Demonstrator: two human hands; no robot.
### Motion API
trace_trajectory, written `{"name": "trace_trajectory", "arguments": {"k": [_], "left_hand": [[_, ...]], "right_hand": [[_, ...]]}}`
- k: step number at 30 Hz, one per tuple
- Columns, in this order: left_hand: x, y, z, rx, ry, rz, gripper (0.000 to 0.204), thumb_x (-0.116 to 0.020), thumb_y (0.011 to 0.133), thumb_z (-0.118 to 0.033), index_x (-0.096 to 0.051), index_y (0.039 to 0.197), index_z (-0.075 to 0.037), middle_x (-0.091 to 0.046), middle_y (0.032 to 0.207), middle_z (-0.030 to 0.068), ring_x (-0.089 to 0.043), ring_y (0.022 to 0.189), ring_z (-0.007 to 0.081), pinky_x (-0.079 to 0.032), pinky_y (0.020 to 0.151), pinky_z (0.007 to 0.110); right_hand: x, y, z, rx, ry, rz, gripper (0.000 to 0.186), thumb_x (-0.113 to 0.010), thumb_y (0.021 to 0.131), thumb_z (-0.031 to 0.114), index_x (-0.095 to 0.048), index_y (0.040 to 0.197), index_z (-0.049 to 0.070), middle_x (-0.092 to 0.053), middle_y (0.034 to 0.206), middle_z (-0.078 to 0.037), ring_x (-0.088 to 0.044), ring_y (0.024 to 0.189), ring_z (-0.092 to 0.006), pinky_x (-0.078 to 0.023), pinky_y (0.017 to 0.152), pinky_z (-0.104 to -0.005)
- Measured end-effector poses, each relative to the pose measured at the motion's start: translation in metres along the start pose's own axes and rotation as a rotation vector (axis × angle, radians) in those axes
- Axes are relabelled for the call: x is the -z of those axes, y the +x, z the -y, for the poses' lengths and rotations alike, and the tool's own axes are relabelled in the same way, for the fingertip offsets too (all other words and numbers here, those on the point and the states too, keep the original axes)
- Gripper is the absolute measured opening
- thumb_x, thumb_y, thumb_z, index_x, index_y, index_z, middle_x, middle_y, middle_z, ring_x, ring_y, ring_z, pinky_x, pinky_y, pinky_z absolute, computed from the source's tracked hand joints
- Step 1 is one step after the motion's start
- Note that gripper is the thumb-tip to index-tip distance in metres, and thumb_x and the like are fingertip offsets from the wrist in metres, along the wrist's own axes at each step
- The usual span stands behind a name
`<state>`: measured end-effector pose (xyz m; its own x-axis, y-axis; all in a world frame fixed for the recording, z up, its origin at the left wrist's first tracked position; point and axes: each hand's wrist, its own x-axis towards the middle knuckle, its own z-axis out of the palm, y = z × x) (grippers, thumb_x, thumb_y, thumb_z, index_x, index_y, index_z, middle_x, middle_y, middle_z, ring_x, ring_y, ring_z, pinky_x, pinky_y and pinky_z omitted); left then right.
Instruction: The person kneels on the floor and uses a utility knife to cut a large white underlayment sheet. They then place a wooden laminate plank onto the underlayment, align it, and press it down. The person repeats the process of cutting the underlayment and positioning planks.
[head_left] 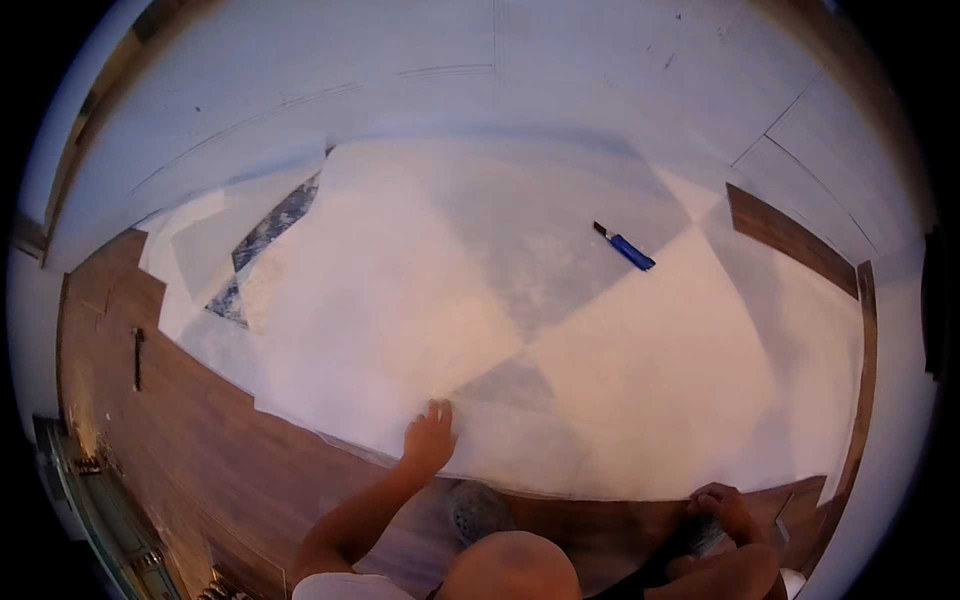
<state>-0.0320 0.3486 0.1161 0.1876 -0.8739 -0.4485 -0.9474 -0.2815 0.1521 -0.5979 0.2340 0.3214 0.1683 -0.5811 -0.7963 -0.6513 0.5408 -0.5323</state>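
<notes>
A large pale sheet (630, 380) with big grey and cream diamonds spreads over the wooden floor (200, 440). My left hand (432, 435) rests on its near edge, fingers slightly spread. Lower right, my right hand (722, 508) sits at the sheet's edge with curled fingers; what they hold, if anything, is hidden. A blue utility knife (628, 250) lies on the right half, out of both hands. Dark mottled triangles (275, 220) show at the sheet's left. A grey speckled shoe (478, 512) is between my hands, just below the edge.
Pale walls (510, 70) surround the far side and both sides. A dark long tool (137, 355) lies on the floor at left. A greenish case (110, 510) with small items stands at lower left. A wood-coloured strip (790, 240) runs along the back right.
</notes>
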Motion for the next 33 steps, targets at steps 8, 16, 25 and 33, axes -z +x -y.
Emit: {"name": "trace_trajectory", "arguments": {"k": [8, 16, 25, 33], "left_hand": [[0.039, 0.138, 0.017, -0.134, -0.032, -0.456, 0.058, -0.065, 0.099, -0.036, -0.054, 0.146, -0.005, -0.047, 0.155, 0.0235, -0.052, 0.135, 0.0395, -0.042, 0.114, 0.050], [0.072, 0.280, 0.104, 0.109, -0.110, -0.664, 0.050, -0.056, 0.105, -0.031, -0.052, 0.151, -0.010, -0.040, 0.164, 0.0160, -0.037, 0.150, 0.0357, -0.030, 0.125, 0.050], [0.083, 0.270, 0.109, 0.083, -0.242, -0.688, 0.046, -0.053, 0.103, -0.019, -0.055, 0.148, -0.008, -0.044, 0.162, 0.0130, -0.039, 0.148, 0.0368, -0.031, 0.125, 0.050], [0.078, 0.253, 0.111, 0.104, -0.227, -0.684, 0.045, -0.054, 0.099, -0.016, -0.058, 0.143, -0.006, -0.045, 0.160, 0.0191, -0.041, 0.147, 0.0398, -0.034, 0.122, 0.055]], "right_hand": [[-0.112, 0.077, 0.047, 0.095, -0.052, 0.277, 0.030, -0.064, 0.106, 0.024, -0.072, 0.114, -0.003, -0.079, 0.099, -0.009, -0.074, 0.096, -0.0171, -0.058, 0.088, -0.0329], [-0.056, 0.323, 0.180, 0.680, -0.741, -0.466, 0.042, -0.072, 0.097, 0.034, -0.069, 0.121, -0.001, -0.073, 0.122, -0.018, -0.066, 0.118, -0.0355, -0.052, 0.102, -0.0445], [-0.049, 0.443, 0.249, 0.584, -0.937, -0.835, 0.046, -0.078, 0.088, 0.025, -0.060, 0.121, -0.001, -0.063, 0.114, -0.020, -0.058, 0.114, -0.0405, -0.048, 0.099, -0.0498], [-0.107, 0.418, 0.332, 0.766, -0.771, -0.524, 0.036, -0.073, 0.090, 0.023, -0.064, 0.116, 0.001, -0.064, 0.111, -0.020, -0.064, 0.104, -0.0414, -0.054, 0.091, -0.0490]]}}
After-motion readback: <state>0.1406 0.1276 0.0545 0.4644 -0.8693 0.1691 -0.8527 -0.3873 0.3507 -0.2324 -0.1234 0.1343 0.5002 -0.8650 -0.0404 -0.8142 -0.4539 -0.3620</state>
